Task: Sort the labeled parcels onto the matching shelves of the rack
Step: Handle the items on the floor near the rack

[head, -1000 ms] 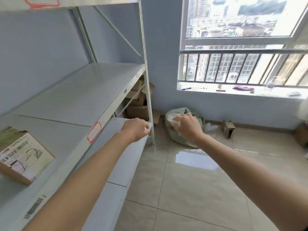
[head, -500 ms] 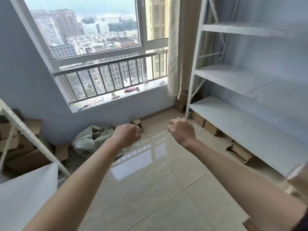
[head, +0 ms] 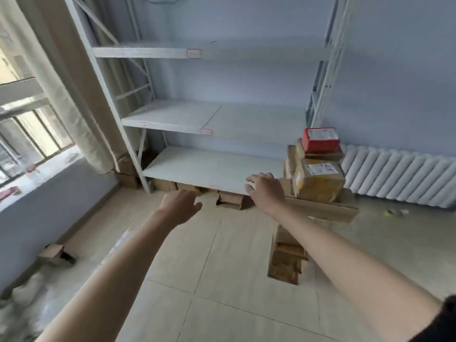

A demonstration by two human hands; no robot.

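A white metal rack (head: 172, 119) with three bare shelves stands against the blue wall ahead. To its right rises a pile of labeled parcels: a red box (head: 320, 140) on top, a taped brown parcel (head: 318, 178) under it, all on a flat cardboard slab (head: 323, 208). My right hand (head: 266, 191) hovers just left of the pile with fingers spread and holds nothing. My left hand (head: 181, 206) is raised in front of the lowest shelf, fingers loose, holding nothing.
Cardboard boxes (head: 229, 199) lie under the lowest shelf. A white radiator (head: 399, 176) lines the wall on the right. A curtain (head: 61, 82) and window sill (head: 37, 171) are at left. A small open carton (head: 51, 251) sits on the tiled floor.
The view has swung right from the window to this rack and the parcel pile. Both hands have gone from loose fists to opened fingers, the right one nearing the pile.
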